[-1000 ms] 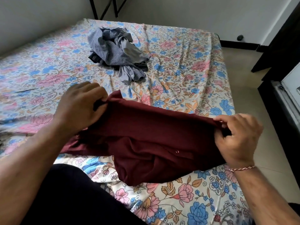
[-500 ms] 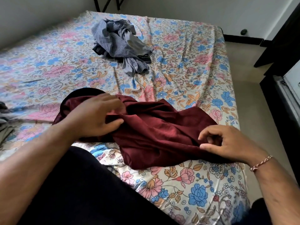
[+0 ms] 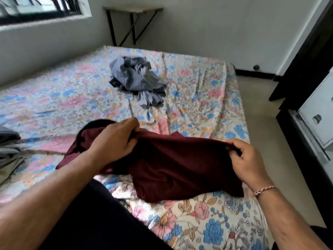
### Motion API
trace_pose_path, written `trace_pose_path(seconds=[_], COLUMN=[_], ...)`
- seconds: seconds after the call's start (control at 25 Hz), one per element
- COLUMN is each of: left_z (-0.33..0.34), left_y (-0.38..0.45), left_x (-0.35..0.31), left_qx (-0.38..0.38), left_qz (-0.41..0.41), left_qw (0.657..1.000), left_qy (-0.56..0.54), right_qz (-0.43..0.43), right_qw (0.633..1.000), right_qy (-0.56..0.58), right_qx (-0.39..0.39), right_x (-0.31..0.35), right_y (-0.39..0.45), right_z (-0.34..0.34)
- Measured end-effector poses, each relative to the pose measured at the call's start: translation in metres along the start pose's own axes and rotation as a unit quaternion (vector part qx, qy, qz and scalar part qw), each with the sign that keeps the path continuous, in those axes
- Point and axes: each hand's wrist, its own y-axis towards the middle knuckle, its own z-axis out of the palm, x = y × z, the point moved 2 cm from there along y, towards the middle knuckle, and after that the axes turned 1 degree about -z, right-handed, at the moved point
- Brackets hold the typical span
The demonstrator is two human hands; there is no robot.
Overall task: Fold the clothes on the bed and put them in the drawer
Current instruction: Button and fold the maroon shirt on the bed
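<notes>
Both hands have lifted the maroon garment [image 3: 176, 165] off the bed [image 3: 54, 105] again: left hand [image 3: 115, 141] and right hand [image 3: 246, 159] each pinch its top edge, hem trailing on the sheet, so the fold is restarting. Beyond, the grey clothes pile [image 3: 137, 78] awaits.

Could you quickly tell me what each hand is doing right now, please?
Left hand: grips the top edge of the maroon garment.
Right hand: grips the same garment's top edge, at its other end.
</notes>
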Motion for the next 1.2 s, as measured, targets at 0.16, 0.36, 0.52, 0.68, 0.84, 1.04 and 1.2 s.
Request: trace_pose_path(seconds=[0.16, 0.36, 0.52, 0.68, 0.84, 1.04, 1.2], left_z=[-0.074, -0.208, -0.317, -0.37, -0.361, -0.335, -0.314], left_y=[0.067, 0.195, 0.234, 0.238, 0.218, 0.202, 0.201], left_x=[-0.001, -0.012, -0.051, -0.062, -0.049, -0.008, -0.006], left_qx=[-0.068, -0.124, -0.052, 0.098, 0.027, -0.087, -0.175], left_qz=[0.022, -0.04, -0.034, -0.112, -0.199, -0.081, -0.027], left_qw=[0.982, 0.99, 0.951, 0.966, 0.899, 0.971, 0.984], left_qy=[0.174, -0.049, -0.304, 0.21, 0.39, 0.205, -0.009], right_qz=[-0.063, -0.183, -0.221, -0.245, -0.187, -0.122, -0.072], right_qw=[0.994, 0.951, 0.924, 0.89, 0.903, 0.926, 0.93], right_qy=[-0.024, -0.231, -0.295, -0.356, -0.373, -0.357, -0.357], right_qx=[-0.08, -0.096, -0.101, -0.149, -0.099, -0.01, 0.054], right_x=[0.052, 0.144, 0.227, 0.27, 0.271, 0.25, 0.218], right_y=[0.077, 0.2, 0.244, 0.239, 0.234, 0.226, 0.241], right_z=[-0.047, -0.132, -0.221, -0.274, -0.286, -0.247, -0.206])
